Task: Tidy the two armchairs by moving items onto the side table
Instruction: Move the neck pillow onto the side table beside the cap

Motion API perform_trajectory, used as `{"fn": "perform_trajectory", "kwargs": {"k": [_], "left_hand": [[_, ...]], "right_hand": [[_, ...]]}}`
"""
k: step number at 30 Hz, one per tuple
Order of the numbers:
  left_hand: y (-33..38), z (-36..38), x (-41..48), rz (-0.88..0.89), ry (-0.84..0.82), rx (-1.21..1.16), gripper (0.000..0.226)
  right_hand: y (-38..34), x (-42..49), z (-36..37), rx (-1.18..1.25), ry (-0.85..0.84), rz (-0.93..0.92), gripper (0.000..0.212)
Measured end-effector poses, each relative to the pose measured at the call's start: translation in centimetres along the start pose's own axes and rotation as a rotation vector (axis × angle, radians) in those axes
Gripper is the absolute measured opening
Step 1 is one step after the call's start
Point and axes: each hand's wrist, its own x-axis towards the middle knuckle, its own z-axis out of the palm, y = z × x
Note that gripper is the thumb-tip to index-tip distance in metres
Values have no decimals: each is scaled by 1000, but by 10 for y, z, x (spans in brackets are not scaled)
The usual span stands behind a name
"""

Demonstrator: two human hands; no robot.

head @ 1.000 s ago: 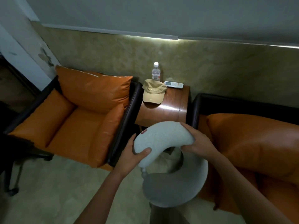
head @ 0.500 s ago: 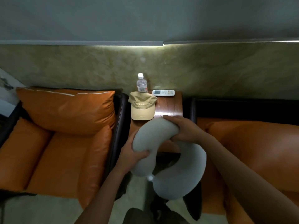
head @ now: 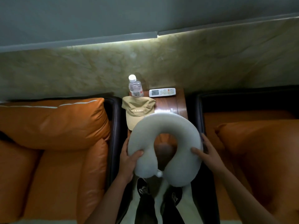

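Now my left grip (head: 129, 160) and right grip (head: 208, 155) are each holding one end of the pillow (head: 165, 126) over the surface (head: 167, 104). I am thinking lowering it flat, beside the cap (head: 137, 109), is best.

Marbled wall panel (head: 64, 70) running across the back, light strip (head: 145, 39) glowing along its top, grey wall (head: 97, 13) sitting above.

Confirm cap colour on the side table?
Tan/khaki cap, clearest in the head view.
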Motion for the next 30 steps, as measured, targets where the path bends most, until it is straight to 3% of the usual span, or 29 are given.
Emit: {"fn": "perform_trajectory", "kwargs": {"k": [7,12,17,23,30], "left_hand": [[-21,9,48,26,35,10,86],[-28,25,66,-25,-94,161,94],[-30,32,66,76,-68,441,108],[-30,46,64,232,-34,856,104],[-40,43,70,254,-95,933,97]], "right_hand": [[1,38,29,147,100,-51,87],[3,70,31,-126,230,-28,64],[13,67,37,-223,171,16,79],[6,66,54,-552,185,-114,82],[13,69,68,-658,268,-118,75]]}}
